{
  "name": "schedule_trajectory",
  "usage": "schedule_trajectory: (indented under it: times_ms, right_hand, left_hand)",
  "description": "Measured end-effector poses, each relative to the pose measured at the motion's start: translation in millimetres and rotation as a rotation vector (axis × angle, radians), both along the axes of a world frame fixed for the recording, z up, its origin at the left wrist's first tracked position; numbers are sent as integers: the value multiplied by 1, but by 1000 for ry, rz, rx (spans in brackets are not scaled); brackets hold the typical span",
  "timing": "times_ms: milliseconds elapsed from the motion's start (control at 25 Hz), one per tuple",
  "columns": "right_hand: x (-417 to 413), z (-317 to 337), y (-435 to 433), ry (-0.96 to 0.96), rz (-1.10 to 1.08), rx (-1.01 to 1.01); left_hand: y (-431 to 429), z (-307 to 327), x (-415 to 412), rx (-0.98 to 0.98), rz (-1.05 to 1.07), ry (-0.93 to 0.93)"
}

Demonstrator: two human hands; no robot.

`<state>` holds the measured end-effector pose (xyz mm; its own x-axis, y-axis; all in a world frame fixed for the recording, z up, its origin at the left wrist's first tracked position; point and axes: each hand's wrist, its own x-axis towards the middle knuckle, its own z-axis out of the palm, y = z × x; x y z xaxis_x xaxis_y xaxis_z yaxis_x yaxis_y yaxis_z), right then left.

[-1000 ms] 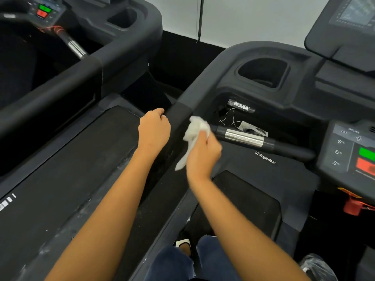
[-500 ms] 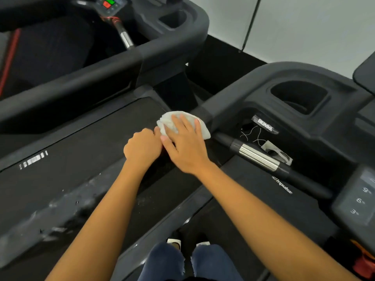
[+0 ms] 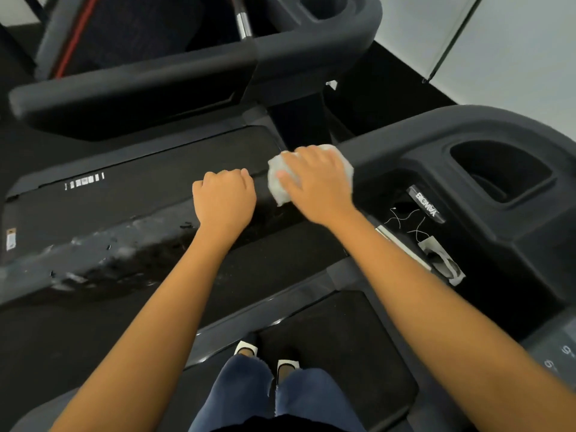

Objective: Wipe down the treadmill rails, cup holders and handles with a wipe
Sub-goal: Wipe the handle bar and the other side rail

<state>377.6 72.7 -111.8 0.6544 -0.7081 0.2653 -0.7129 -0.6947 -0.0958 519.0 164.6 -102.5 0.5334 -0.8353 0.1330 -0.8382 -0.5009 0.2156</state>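
My left hand (image 3: 223,201) grips the black left side rail (image 3: 103,254) of the treadmill I stand on, knuckles up. Just to its right, my right hand (image 3: 314,185) lies on top of the same rail with fingers spread, pressing a crumpled white wipe (image 3: 277,188) against it. The wipe sticks out under the fingertips and thumb. The rail's top is scuffed and streaked grey toward the lower left. The cup holder (image 3: 498,173) is a dark recess at the right. A silver-banded handle (image 3: 402,244) shows partly behind my right forearm.
A neighbouring treadmill's rail (image 3: 140,79) and belt (image 3: 140,188) fill the upper left. A paper tag on a string (image 3: 442,263) lies below the console. The control panel (image 3: 558,353) is at the lower right edge. My shoes (image 3: 246,349) stand on the belt below.
My right hand brought the wipe from the air beside the rail onto the rail's top and now presses it flat. My left hand kept its grip. The view has tilted down and left.
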Motion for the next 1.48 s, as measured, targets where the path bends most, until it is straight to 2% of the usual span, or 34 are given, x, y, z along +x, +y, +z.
schedule_trajectory:
  times_ms: [160, 240, 320, 440, 560, 640, 680, 760, 840, 880, 920, 960, 1000, 1080, 1160, 1240, 1280, 1360, 1440, 1480]
  right_hand:
    - [-8, -1, -10, -52, -298, 11]
    - [27, -2, 27, -143, -232, 42]
    - [46, -11, 69, -238, -38, 81]
    - [24, -11, 47, -111, 182, 47]
    - [-2, 5, -1, -73, -31, 22]
    - [13, 16, -11, 87, -151, 46]
    - [35, 20, -1, 169, -128, 47]
    - [86, 20, 40, 214, -24, 98]
    - [119, 16, 81, 165, 83, 141]
    - [121, 15, 91, 80, 112, 154]
    - [112, 16, 91, 40, 149, 125]
    - [96, 14, 82, 86, 171, 28]
    - [77, 10, 66, 134, 145, -58]
    - [39, 10, 27, 143, -27, -68]
    - [25, 10, 16, -2, -221, -6]
    - [51, 9, 45, -127, -317, 3]
    - [71, 4, 70, -141, -276, 22]
    - [97, -1, 119, -147, -27, 59]
    - [91, 6, 118, -69, 204, -41]
    - [75, 9, 96, -15, 205, -113]
  left_hand:
    - [6, -8, -6, -54, 0, -59]
    - [9, -8, -4, -49, -5, -58]
    - [19, -9, 4, -69, 25, -78]
    - [39, -12, 23, -110, 103, -22]
    - [51, -9, 30, -114, 84, 5]
    - [57, -8, 35, -116, 77, 5]
    - [60, -9, 39, -112, 81, -3]
    - [70, -11, 48, -110, 71, -16]
    - [78, -12, 59, -118, 59, -23]
    - [82, -12, 63, -115, 57, -18]
    - [85, -12, 66, -113, 57, -6]
    - [87, -11, 68, -114, 59, 10]
    - [87, -11, 68, -116, 57, 22]
    - [87, -10, 67, -118, 51, 16]
    - [86, -12, 66, -115, 55, -14]
    - [86, -16, 64, -106, 64, -58]
    - [86, -17, 65, -110, 70, -82]
    - [86, -17, 64, -130, 69, -116]
    - [86, -18, 64, -117, 80, -99]
    - [87, -18, 65, -113, 87, -77]
